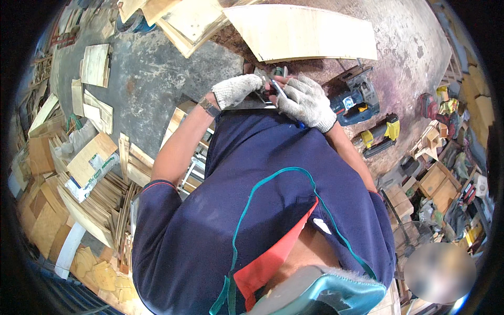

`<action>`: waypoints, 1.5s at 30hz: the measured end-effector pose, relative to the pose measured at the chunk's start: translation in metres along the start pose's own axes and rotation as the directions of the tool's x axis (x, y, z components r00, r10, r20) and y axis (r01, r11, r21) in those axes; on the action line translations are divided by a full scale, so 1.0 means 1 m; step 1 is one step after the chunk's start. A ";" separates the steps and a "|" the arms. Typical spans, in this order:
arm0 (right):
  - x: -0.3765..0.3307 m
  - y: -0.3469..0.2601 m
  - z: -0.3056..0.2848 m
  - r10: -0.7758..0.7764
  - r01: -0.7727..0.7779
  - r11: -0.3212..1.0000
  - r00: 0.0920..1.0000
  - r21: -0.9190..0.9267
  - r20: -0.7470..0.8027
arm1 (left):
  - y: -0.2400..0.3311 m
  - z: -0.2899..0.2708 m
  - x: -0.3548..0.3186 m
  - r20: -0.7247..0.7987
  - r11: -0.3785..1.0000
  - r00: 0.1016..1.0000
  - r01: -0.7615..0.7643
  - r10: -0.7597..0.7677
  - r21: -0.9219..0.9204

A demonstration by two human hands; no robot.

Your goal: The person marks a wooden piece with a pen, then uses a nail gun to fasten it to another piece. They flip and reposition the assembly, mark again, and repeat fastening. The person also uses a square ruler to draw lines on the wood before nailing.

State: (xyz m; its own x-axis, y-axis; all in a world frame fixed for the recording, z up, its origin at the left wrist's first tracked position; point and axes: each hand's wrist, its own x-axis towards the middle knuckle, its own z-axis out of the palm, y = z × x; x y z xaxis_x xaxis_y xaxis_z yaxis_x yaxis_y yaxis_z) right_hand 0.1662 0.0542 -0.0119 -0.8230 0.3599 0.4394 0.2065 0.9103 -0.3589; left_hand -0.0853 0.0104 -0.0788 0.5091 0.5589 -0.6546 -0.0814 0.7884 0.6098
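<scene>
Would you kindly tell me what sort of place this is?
Most likely a woodworking shop: a broad, pale wooden panel lies ahead, a blue power tool sits at right, and thin tan wooden boards are piled at left.

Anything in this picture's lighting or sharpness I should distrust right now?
Head view throughout: glare bleaches the pale panel, with dark shadow along its lower edge; fisheye bends edges near the black rim; a round patch at lower right is blurred beyond reading; the slim tool in the right hand shows too small to identify.
</scene>
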 end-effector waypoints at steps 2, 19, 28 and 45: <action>-0.012 -0.004 -0.003 0.068 -0.069 0.997 0.997 0.040 0.032 | 0.010 0.014 0.005 0.135 0.908 0.962 -0.269 0.238 0.320; -0.027 -0.038 0.069 0.913 -0.150 -0.386 0.080 0.910 0.400 | 0.027 0.009 -0.006 -0.725 0.906 0.567 -0.376 0.392 0.195; 0.004 -0.052 0.083 0.932 -0.332 -0.350 -0.030 0.876 0.361 | 0.069 -0.042 0.009 -0.625 0.922 0.678 -0.272 0.386 0.274; 0.011 -0.066 0.100 0.926 -0.222 -0.377 -0.092 0.899 0.366 | 0.079 -0.053 0.015 -0.556 0.950 0.770 -0.235 0.312 0.208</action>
State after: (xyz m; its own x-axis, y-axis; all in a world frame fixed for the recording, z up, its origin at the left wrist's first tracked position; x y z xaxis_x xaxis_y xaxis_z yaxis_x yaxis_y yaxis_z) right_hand 0.0907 -0.0228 -0.0661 0.0736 0.7350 -0.6741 -0.3712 -0.6072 -0.7025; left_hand -0.1293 0.0947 -0.0646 -0.1101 0.8197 -0.5622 -0.0192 0.5637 0.8257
